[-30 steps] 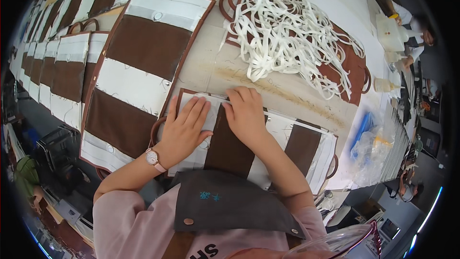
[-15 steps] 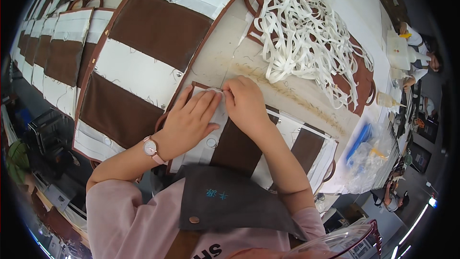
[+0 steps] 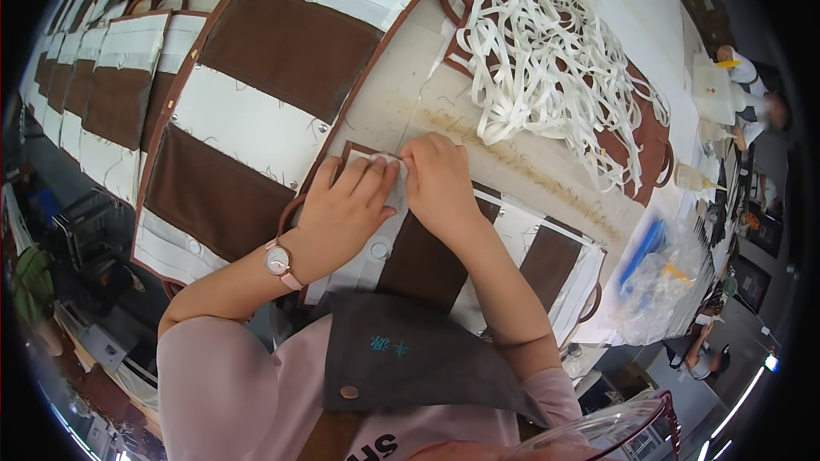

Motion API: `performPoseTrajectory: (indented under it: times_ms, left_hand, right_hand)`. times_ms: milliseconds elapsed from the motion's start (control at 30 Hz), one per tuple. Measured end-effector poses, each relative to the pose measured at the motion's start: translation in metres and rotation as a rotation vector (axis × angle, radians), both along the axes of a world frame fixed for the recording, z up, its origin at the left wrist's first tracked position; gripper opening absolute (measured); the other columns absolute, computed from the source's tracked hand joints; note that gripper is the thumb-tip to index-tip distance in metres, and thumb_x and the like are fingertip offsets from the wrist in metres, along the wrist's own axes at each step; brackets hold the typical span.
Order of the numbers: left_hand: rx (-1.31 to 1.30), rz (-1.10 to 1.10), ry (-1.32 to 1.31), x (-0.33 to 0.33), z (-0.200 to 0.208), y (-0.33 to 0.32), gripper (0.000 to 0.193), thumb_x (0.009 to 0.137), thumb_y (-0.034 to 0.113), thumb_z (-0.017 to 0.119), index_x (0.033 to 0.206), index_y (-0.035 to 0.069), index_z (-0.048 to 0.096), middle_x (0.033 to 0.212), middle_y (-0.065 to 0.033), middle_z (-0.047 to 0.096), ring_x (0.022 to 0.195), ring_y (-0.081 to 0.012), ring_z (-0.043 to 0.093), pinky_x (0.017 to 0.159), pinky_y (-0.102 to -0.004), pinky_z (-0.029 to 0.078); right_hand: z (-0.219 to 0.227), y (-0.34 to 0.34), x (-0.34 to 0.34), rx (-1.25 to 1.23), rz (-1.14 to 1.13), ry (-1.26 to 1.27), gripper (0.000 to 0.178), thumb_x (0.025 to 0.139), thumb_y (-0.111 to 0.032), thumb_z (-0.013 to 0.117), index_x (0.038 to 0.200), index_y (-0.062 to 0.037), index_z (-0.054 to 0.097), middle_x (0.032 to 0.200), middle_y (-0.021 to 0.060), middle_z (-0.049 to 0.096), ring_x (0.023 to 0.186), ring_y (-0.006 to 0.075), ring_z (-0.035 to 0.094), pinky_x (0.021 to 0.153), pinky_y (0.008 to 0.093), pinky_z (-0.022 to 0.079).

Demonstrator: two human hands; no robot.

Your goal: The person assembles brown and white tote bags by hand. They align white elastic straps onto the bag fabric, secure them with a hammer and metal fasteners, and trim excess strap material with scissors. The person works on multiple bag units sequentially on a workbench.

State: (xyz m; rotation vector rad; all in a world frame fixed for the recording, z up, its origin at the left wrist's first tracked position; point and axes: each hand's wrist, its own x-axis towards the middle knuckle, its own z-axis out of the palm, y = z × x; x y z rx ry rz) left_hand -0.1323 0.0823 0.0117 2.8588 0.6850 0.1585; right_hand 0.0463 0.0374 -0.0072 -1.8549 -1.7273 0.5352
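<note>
A brown-and-white bag panel (image 3: 423, 263) lies in front of me on the table, partly under my arms. My left hand (image 3: 337, 220) rests on the white band (image 3: 360, 270) at its left end, fingers stretched out and slightly bent, fingertips pressing near the far edge. Beside them, my right hand (image 3: 440, 177) pinches that same edge with thumb and forefinger; the fingertips nearly touch those of the left. A round snap button (image 3: 380, 250) shows on the band below the left thumb. What lies under the left palm is hidden.
A larger bag panel (image 3: 282, 43) with brown handles lies to the left, and several more (image 3: 120, 77) overlap beyond it. Tangled white ribbon (image 3: 547, 60) covers brown material at the far right. A clear plastic bag (image 3: 662, 282) lies right. People sit farther along the table.
My left hand has shifted slightly, its wrist lower and fingers more bent. The right hand keeps its pinch at the edge, almost unmoved.
</note>
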Motion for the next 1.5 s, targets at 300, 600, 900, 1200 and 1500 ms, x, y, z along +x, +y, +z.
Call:
performPoseTrajectory:
  times_ms: [300, 600, 900, 1200, 1500]
  left_hand:
    - [-0.036, -0.012, 0.002, -0.002, -0.001, 0.003, 0.068, 0.081, 0.033, 0.073, 0.137, 0.001, 0.051, 0.132, -0.0109, 0.054, 0.122, -0.0242, 0.048, 0.103, -0.0461, 0.037]
    - [-0.056, -0.004, -0.018, -0.006, 0.001, 0.005, 0.066, 0.083, 0.03, 0.072, 0.138, 0.001, 0.051, 0.135, -0.01, 0.052, 0.124, -0.024, 0.048, 0.103, -0.0427, 0.038]
    - [-0.069, -0.034, 0.006, -0.007, 0.002, 0.012, 0.061, 0.084, 0.028, 0.072, 0.135, 0.0, 0.053, 0.131, -0.0103, 0.055, 0.123, -0.0247, 0.05, 0.103, -0.0413, 0.039]
    - [-0.127, -0.057, -0.024, -0.01, 0.007, 0.02, 0.054, 0.084, 0.021, 0.072, 0.131, 0.0, 0.056, 0.129, -0.0108, 0.057, 0.12, -0.0268, 0.053, 0.103, -0.0409, 0.042]
    - [-0.228, -0.032, -0.069, -0.009, 0.008, 0.031, 0.04, 0.081, 0.012, 0.073, 0.117, 0.001, 0.059, 0.119, -0.0119, 0.058, 0.107, -0.0303, 0.058, 0.094, -0.0391, 0.048]
  right_hand:
    - [-0.003, 0.005, 0.002, 0.003, 0.028, 0.028, 0.013, 0.077, -0.004, 0.066, 0.087, -0.0074, 0.059, 0.087, 0.0076, 0.059, 0.087, 0.0308, 0.056, 0.079, 0.0417, 0.038]
    - [-0.016, -0.005, -0.003, 0.243, -0.025, 0.1, 0.015, 0.075, 0.001, 0.067, 0.087, -0.0057, 0.061, 0.088, 0.0085, 0.056, 0.084, 0.0298, 0.054, 0.076, 0.0414, 0.041]
    - [-0.015, -0.004, 0.005, 0.229, 0.164, 0.073, 0.021, 0.072, 0.002, 0.065, 0.093, -0.0018, 0.064, 0.095, 0.0108, 0.057, 0.09, 0.0307, 0.054, 0.082, 0.0403, 0.048]
    - [-0.017, -0.009, 0.005, 0.269, 0.2, 0.025, 0.031, 0.072, 0.002, 0.063, 0.102, 0.0002, 0.066, 0.097, 0.0083, 0.058, 0.095, 0.0276, 0.054, 0.087, 0.0375, 0.049]
    - [-0.018, -0.012, 0.001, 0.263, 0.221, -0.125, 0.033, 0.075, -0.006, 0.062, 0.107, 0.0016, 0.065, 0.1, 0.0099, 0.055, 0.095, 0.0279, 0.052, 0.087, 0.0391, 0.047]
